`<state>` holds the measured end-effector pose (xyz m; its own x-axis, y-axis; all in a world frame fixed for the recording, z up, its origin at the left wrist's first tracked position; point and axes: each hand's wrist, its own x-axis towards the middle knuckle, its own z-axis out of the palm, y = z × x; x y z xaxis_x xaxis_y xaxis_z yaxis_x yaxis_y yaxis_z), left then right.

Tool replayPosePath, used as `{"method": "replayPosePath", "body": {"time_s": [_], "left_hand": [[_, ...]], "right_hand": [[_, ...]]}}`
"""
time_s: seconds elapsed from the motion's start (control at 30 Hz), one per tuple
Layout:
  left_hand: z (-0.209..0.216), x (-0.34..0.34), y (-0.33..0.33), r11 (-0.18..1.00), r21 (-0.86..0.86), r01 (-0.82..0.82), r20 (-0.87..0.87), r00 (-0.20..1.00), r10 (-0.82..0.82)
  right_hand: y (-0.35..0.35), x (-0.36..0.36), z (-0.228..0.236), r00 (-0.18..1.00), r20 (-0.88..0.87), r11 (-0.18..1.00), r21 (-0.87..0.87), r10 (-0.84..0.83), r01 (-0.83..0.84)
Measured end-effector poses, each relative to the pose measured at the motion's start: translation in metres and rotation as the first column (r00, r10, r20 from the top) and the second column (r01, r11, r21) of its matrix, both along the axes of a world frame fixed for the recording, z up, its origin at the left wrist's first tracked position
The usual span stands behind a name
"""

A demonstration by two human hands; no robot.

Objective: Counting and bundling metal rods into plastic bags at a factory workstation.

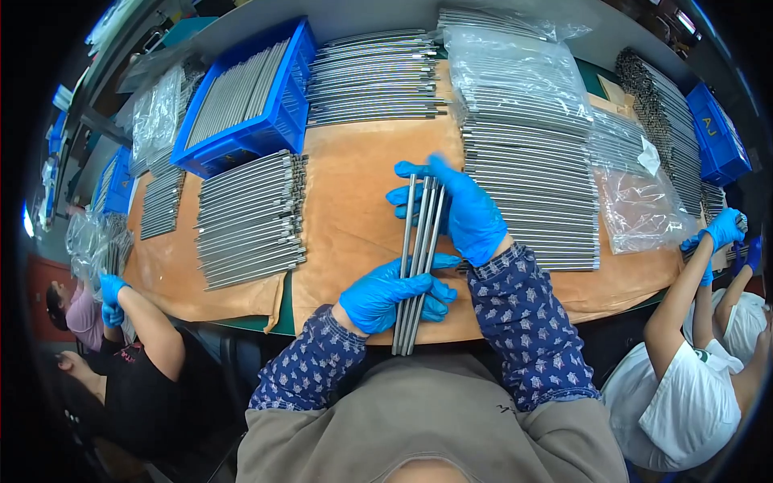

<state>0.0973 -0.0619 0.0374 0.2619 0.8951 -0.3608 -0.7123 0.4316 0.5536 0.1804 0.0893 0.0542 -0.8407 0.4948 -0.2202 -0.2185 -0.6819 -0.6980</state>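
Several metal rods (423,233) slant over the near edge of the table (354,193), their near part closed in the left hand (378,299). Half curled, the right hand (471,213) surrounds their far ends; whether it grips them cannot be told. Rod stacks (531,197) lie left and right.

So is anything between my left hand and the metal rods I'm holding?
Only the blue glove: the left hand is closed around the metal rods, and nothing else visible stands between them.
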Motion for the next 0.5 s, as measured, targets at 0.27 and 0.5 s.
{"method": "replayPosePath", "body": {"time_s": [0.27,0.5], "left_hand": [[-0.0049,-0.0016,0.0003,1.0,-0.017,-0.001,-0.004,1.0,0.001],[-0.0005,-0.003,0.0011,1.0,0.021,0.015,0.058,0.998,-0.016]], "right_hand": [[0.0059,-0.0011,-0.0059,0.992,0.12,0.999,0.006,-0.045,0.044],[0.0049,-0.0046,-0.0088,0.988,0.074,0.98,0.141,0.133,-0.143]]}}
